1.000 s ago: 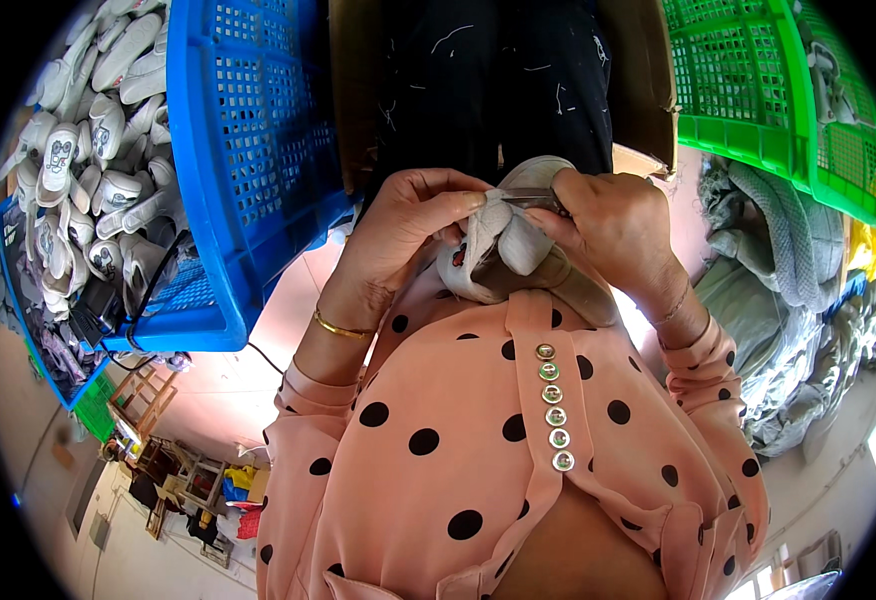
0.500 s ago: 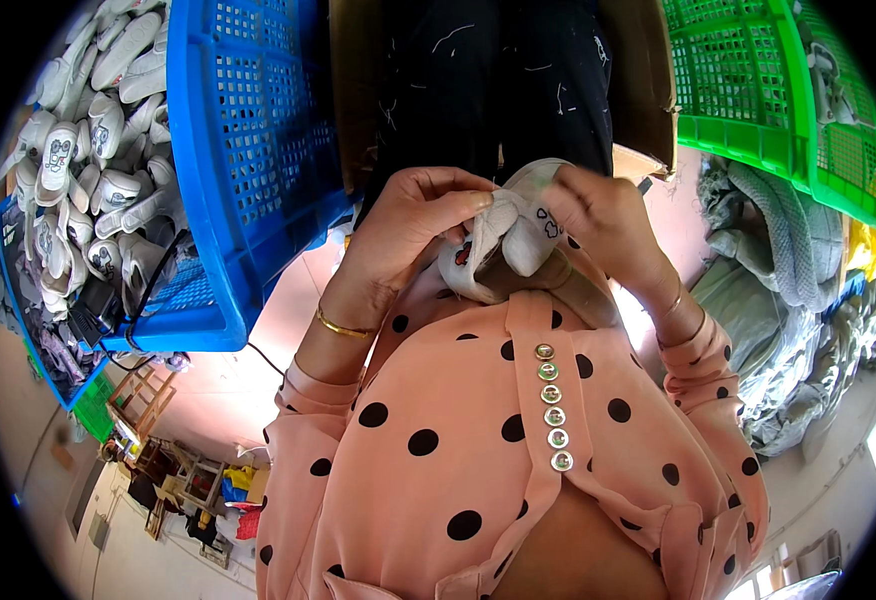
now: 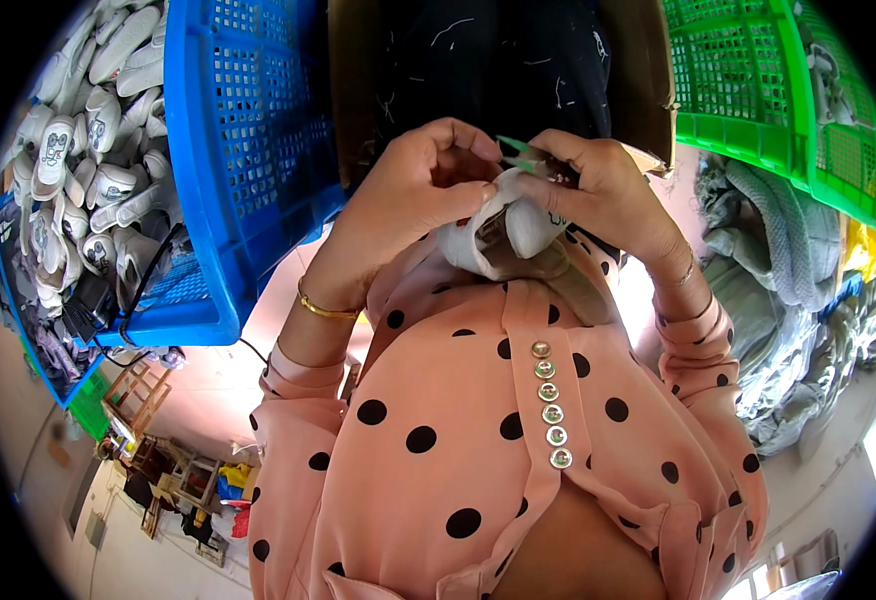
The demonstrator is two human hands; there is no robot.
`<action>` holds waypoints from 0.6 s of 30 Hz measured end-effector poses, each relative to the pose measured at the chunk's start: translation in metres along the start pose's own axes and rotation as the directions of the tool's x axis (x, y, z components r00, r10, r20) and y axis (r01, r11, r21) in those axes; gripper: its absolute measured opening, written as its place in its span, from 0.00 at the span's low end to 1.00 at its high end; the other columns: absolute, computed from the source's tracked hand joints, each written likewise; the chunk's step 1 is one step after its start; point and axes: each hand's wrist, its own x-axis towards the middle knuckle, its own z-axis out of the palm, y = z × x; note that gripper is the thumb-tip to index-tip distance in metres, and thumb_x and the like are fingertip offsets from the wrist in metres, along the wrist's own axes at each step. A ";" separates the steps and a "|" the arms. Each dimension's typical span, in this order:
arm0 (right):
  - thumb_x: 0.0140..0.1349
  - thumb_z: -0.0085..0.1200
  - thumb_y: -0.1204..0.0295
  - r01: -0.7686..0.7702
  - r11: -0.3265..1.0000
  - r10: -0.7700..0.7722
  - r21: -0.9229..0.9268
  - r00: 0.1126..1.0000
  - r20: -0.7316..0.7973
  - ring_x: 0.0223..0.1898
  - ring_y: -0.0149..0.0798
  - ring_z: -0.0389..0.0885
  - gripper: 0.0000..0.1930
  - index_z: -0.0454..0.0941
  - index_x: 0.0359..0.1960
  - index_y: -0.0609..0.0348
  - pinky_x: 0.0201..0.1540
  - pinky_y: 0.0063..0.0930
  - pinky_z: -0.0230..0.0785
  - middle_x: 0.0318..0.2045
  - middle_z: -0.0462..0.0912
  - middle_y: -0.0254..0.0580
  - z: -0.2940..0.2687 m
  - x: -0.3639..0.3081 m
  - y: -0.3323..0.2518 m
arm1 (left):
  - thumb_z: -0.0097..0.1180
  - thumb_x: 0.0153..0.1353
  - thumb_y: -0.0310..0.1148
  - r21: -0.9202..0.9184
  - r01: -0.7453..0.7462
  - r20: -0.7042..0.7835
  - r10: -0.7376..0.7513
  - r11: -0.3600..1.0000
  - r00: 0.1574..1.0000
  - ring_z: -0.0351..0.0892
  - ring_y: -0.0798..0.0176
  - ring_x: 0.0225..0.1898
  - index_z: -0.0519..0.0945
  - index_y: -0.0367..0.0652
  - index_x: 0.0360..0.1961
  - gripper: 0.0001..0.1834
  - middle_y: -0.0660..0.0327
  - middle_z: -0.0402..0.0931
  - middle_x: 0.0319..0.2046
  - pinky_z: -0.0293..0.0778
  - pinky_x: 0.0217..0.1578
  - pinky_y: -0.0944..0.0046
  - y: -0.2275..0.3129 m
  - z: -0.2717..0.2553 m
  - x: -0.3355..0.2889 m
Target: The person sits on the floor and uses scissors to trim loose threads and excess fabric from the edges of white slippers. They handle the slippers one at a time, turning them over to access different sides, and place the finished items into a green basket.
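A white fabric shoe (image 3: 533, 232) with a small dark print lies against my lap and the front of my shirt, its opening facing up. My left hand (image 3: 428, 175) is curled at its upper left side, with the thumb on the shoe's edge; the far fingertips are partly hidden. In my right hand (image 3: 608, 190) is a small green pointed tool (image 3: 520, 152) that looks like thread snips, its tip toward my left fingers. The right thumb presses on the shoe's top. A brownish sole part (image 3: 580, 295) shows below the shoe.
On the left stands a blue crate (image 3: 220, 290) beside a heap of white shoes (image 3: 103, 190), with a black cable (image 3: 158, 275) over its edge. A cardboard box (image 3: 655, 60) is beyond my knees. At right are a green crate (image 3: 748, 130) and grey bundled material in plastic (image 3: 778, 340).
Both hands have risen a little, away from me. My left fingers have spread from their pinch on the shoe. The green tool has come plainly into sight in my right hand.
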 end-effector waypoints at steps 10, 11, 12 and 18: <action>0.65 0.57 0.68 0.055 0.998 -0.058 -0.018 0.925 -0.376 0.17 0.34 0.64 0.13 0.71 0.28 0.65 0.22 0.27 0.63 0.16 0.69 0.45 -0.009 0.012 0.011 | 0.61 0.56 0.23 0.670 -0.464 -0.117 0.700 0.579 0.705 0.77 0.64 0.47 0.81 0.41 0.46 0.15 0.59 0.80 0.45 0.73 0.48 0.67 0.016 -0.006 0.018; 0.65 0.57 0.68 0.051 0.999 -0.040 0.015 0.913 -0.406 0.18 0.32 0.64 0.13 0.71 0.28 0.65 0.22 0.27 0.62 0.16 0.68 0.44 -0.009 0.012 0.015 | 0.63 0.56 0.24 0.758 -0.455 -0.073 0.754 0.467 0.653 0.76 0.63 0.49 0.82 0.42 0.45 0.14 0.59 0.80 0.46 0.73 0.49 0.65 0.018 -0.004 0.015; 0.67 0.55 0.68 0.006 0.991 0.046 0.132 0.920 -0.389 0.19 0.26 0.63 0.13 0.72 0.29 0.65 0.21 0.24 0.61 0.15 0.67 0.39 -0.007 0.011 0.018 | 0.65 0.53 0.25 0.785 -0.439 -0.063 0.762 0.436 0.644 0.74 0.57 0.51 0.84 0.47 0.42 0.14 0.60 0.79 0.48 0.71 0.51 0.61 0.016 -0.001 0.012; 0.69 0.52 0.68 -0.086 0.833 0.260 0.547 0.933 -0.250 0.20 0.18 0.62 0.11 0.73 0.31 0.61 0.22 0.16 0.58 0.17 0.66 0.25 0.000 0.000 0.010 | 0.65 0.50 0.31 0.942 -0.334 0.158 0.854 0.020 0.496 0.74 0.60 0.50 0.85 0.48 0.35 0.09 0.65 0.80 0.43 0.72 0.50 0.59 0.003 0.004 0.027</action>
